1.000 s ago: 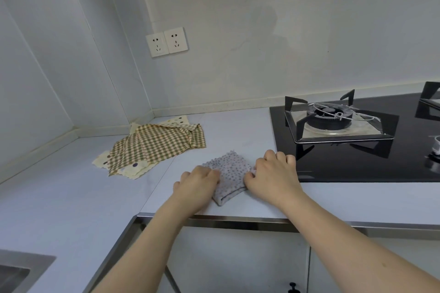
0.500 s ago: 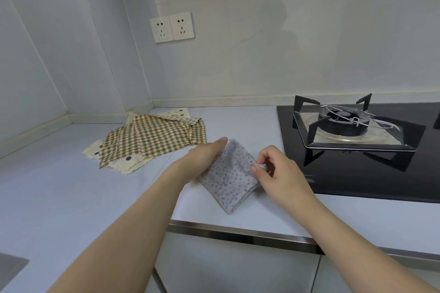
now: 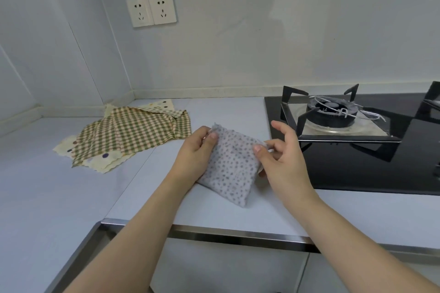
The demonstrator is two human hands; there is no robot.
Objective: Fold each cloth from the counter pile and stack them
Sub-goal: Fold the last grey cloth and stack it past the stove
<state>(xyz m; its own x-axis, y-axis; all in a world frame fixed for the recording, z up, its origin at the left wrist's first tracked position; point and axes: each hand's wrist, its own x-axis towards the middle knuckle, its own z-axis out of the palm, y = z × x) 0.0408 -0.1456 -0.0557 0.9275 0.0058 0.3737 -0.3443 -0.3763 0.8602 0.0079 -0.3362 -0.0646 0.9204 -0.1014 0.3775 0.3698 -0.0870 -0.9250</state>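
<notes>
A small grey cloth with dark dots (image 3: pixel 232 164), folded into a square, is held just above the counter (image 3: pixel 71 197) near its front edge. My left hand (image 3: pixel 195 152) pinches its upper left corner between thumb and fingers. My right hand (image 3: pixel 278 157) pinches its right corner with thumb and forefinger, the other fingers spread. The pile lies to the left near the corner: a green and cream checked cloth (image 3: pixel 135 133) on top of a cream cloth with coloured dots (image 3: pixel 102 158).
A black glass gas hob (image 3: pixel 357 166) with a burner and pan support (image 3: pixel 333 114) lies right of my right hand. Two wall sockets (image 3: pixel 152 9) sit above the pile. A steel strip (image 3: pixel 214 233) edges the counter front.
Both hands pressed the folded dotted cloth flat on the counter; they have since taken its corners and lifted its far edge off the surface. The pile has not moved.
</notes>
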